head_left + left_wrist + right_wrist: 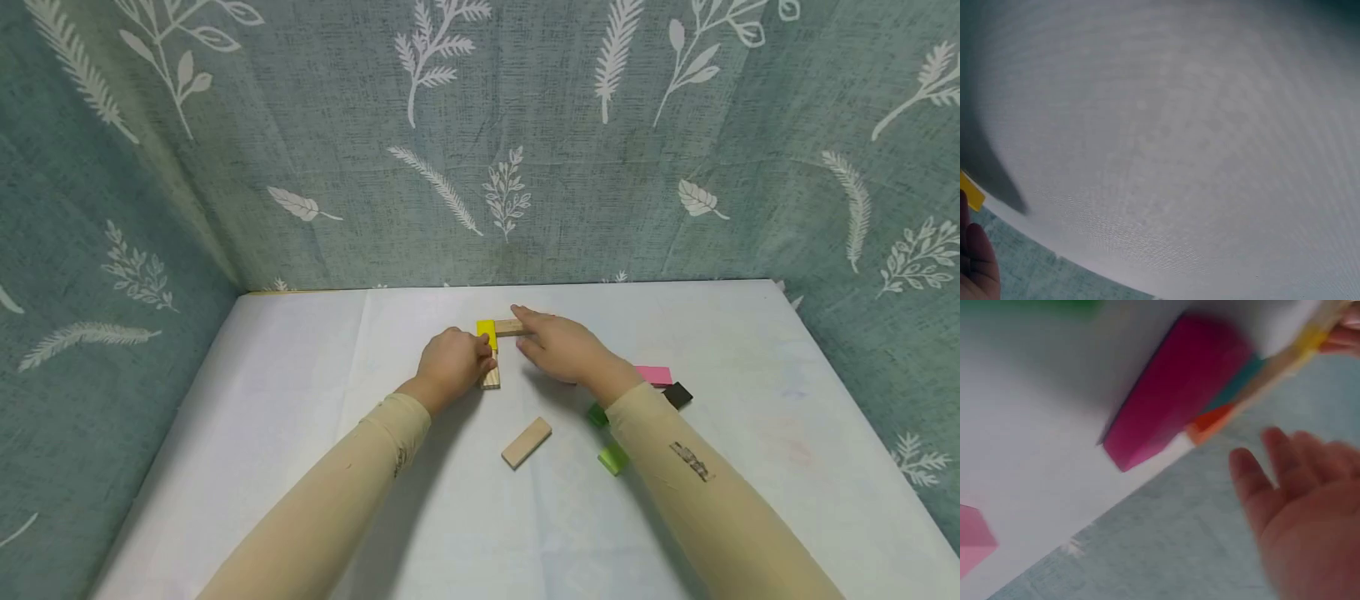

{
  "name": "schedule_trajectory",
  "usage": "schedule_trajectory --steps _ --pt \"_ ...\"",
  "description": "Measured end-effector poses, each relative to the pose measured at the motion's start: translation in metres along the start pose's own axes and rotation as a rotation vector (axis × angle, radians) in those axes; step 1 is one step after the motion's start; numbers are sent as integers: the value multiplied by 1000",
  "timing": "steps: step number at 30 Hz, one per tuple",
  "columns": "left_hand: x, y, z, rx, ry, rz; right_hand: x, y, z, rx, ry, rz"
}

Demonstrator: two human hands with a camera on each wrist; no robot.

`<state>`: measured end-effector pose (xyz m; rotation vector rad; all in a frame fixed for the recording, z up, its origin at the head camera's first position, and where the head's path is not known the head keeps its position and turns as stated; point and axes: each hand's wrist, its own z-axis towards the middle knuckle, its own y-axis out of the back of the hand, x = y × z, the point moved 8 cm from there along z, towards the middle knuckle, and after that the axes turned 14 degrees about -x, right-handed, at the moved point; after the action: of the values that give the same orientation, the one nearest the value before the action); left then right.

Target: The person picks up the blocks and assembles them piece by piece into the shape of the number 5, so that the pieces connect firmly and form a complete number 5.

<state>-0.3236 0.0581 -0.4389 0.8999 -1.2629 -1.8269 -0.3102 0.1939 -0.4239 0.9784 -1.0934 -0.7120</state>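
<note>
My left hand [453, 364] has its curled fingers at the near end of a yellow block [486, 327], pinching it. This yellow block lies at the corner of two plain wooden blocks: one [491, 381] points toward me, the other wooden block [510, 327] runs right. In the left wrist view, a fingertip meets the yellow block [971, 192]. My right hand [564, 346] hovers over the right-hand end of that row, fingers extended and holding nothing. Beside it in the right wrist view are a magenta block [1172, 394], an orange block [1210, 423] and a teal block [1235, 381].
A loose wooden block [527, 442] lies nearer me on the white table [300, 400]. Around the right forearm are a pink block [654, 376], a black block [678, 396], a dark green block [597, 415] and a light green block [613, 458]. Patterned cloth [337, 167] stands behind.
</note>
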Motion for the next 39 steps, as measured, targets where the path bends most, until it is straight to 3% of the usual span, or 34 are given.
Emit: schedule_trajectory --steps 4,8,10,16,27,29,35,39 --pt "-1 2 0 -2 -14 4 11 4 -39 -2 79 -12" --pt "1 5 0 -8 -28 15 21 -14 -78 114 202 -20" --pt "3 5 -2 4 -20 13 22 -25 -89 171 207 -29" --pt "7 2 -2 11 12 -25 24 -41 -95 183 228 -139" --pt "3 -5 -1 31 -3 -6 20 -32 -89 85 276 -177" --pt "2 -5 -2 30 5 -11 21 -31 -86 75 243 -199" --pt "-1 -5 -2 28 -11 -20 19 -29 -93 -2 -66 -264" --pt "1 -4 -2 22 -9 -2 26 -32 -97 -54 -183 -341"
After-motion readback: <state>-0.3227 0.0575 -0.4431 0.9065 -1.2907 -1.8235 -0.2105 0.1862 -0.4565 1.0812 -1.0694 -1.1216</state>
